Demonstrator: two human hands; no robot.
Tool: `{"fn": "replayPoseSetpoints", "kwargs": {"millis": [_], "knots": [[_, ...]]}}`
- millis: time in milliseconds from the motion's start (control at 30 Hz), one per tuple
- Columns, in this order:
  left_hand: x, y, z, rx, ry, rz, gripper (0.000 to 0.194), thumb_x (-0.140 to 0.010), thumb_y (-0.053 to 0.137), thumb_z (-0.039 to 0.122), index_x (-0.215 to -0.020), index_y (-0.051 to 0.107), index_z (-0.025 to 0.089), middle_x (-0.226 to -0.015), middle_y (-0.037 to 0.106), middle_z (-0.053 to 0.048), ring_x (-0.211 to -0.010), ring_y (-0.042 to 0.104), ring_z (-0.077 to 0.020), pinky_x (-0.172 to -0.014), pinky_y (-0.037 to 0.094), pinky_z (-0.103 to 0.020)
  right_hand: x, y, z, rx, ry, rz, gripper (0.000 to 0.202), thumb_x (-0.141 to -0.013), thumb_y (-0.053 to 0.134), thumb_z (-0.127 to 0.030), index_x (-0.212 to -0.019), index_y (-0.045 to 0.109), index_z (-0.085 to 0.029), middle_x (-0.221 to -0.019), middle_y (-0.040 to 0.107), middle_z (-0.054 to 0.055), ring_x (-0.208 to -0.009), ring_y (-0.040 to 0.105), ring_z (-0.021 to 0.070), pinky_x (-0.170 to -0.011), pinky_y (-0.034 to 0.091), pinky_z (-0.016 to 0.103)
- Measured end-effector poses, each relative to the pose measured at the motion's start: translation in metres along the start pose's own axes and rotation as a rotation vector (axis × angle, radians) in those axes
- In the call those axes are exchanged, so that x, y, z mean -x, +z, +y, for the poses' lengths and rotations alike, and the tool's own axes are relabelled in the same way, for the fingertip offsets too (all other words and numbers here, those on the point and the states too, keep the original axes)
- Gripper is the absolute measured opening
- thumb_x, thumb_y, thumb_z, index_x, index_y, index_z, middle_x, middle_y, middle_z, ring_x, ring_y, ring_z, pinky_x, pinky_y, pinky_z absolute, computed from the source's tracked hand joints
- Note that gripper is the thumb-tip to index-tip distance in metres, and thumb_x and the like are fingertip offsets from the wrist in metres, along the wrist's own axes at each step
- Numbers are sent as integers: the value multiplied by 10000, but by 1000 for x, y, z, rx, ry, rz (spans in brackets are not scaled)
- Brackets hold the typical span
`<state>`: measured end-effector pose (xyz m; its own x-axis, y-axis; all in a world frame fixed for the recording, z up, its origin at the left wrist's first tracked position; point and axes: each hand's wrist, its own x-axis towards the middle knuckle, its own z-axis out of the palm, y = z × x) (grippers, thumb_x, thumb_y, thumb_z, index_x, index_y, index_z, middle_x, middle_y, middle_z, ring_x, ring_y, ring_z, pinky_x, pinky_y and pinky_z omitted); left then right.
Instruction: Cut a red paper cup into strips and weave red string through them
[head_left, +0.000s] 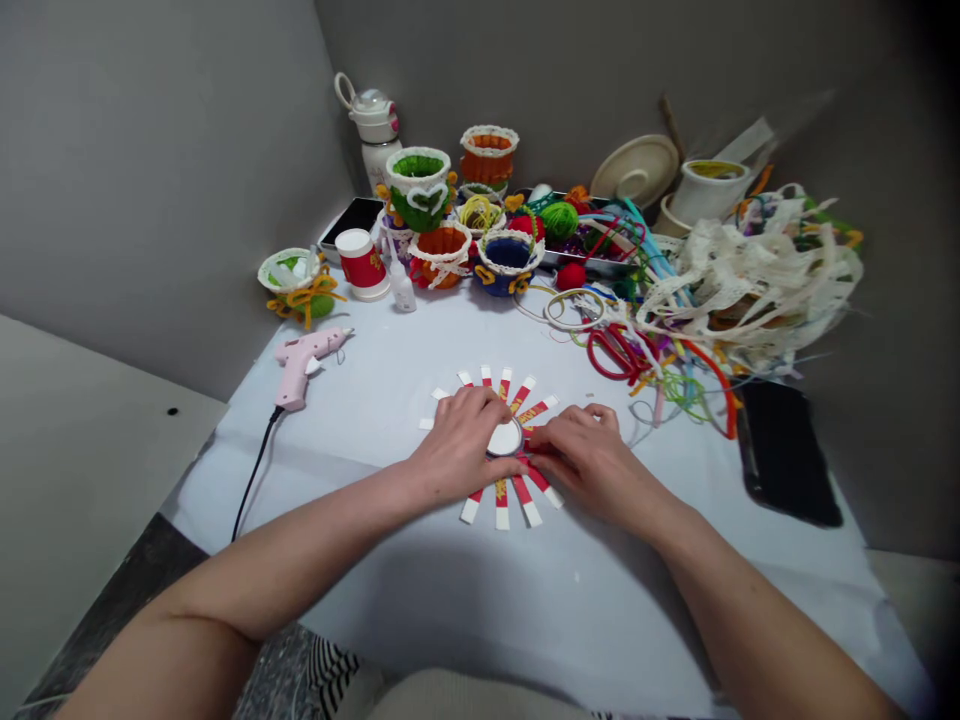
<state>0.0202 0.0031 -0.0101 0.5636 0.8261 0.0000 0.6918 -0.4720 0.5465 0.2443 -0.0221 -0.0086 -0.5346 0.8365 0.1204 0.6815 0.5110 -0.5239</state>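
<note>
A paper cup cut into red and white strips point(501, 492) lies flattened on the white table, its strips fanned out around a round white base point(505, 438). My left hand point(466, 440) rests over the left side of the cut cup, thumb and fingers curved around the base and pressing on it. On the right side, the fingers of my right hand point(581, 455) are pinched together at the inner ends of the strips. They hide what lies between them, though they appear to grip a strip close to the base.
A pink glue gun point(301, 362) with a black cord lies at left. Yarn-wrapped cups point(441, 252), a whole red paper cup point(362, 264) and a glue bottle point(402, 285) stand behind. Red scissors point(615, 352), tangled lace point(742, 290) and a black phone point(789, 450) are at right.
</note>
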Motion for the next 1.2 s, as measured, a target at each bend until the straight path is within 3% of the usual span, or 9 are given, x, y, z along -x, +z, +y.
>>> {"fn": "replayPoseSetpoints", "kwargs": {"millis": [233,367,533,767,967,1067,1200], "knots": [[-5,-15,-13,3,185,-98,394,-896,738,214,-1239,546,250,-1318,633,-81,-1242,508,-303,-1021,386,-484,0,-5,-4,59,-67,-21,138,-1016,532,-207,-946,651,-219,-880,701,20,-857,556,189,-893,282,386],[-7,-22,-19,56,224,-162,375,-925,646,110,-1243,574,295,-1387,629,-34,-1266,497,-283,-1037,382,-480,2,-4,-6,72,-111,-4,150,-1026,528,-207,-959,659,-234,-922,719,12,-874,556,190,-879,267,383],[-6,-21,-20,74,223,-183,349,-913,723,285,-1238,597,276,-1416,609,-63,-1279,493,-303,-1027,402,-484,8,-3,-13,115,-120,-42,183,-1015,541,-191,-891,671,-224,-861,713,10,-847,549,185,-868,264,382],[-7,-19,-21,77,223,-161,335,-930,690,241,-1249,594,278,-1370,634,-66,-1279,505,-296,-1030,397,-482,23,-13,-33,215,-190,-138,240,-995,529,-142,-793,639,-208,-795,690,15,-787,544,183,-814,277,367],[-10,-17,-28,106,228,-176,374,-897,747,284,-1244,608,288,-1352,641,-62,-1275,509,-296,-1031,395,-479,32,-2,-41,324,-314,-164,246,-946,582,-110,-719,588,-205,-709,652,3,-712,530,172,-747,267,363],[-11,-17,-29,117,228,-179,394,-891,759,325,-1253,610,288,-1353,641,-72,-1270,511,-301,-1039,391,-486,35,-1,-36,428,-268,-126,248,-894,599,-63,-693,586,-208,-677,646,4,-681,524,183,-724,260,366],[-11,-18,-29,119,224,-192,385,-891,758,354,-1240,609,286,-1364,634,-72,-1266,513,-303,-1037,392,-492,32,-11,-23,569,-87,-43,209,-893,597,-83,-723,604,-204,-676,647,33,-702,539,221,-730,269,377]]}}
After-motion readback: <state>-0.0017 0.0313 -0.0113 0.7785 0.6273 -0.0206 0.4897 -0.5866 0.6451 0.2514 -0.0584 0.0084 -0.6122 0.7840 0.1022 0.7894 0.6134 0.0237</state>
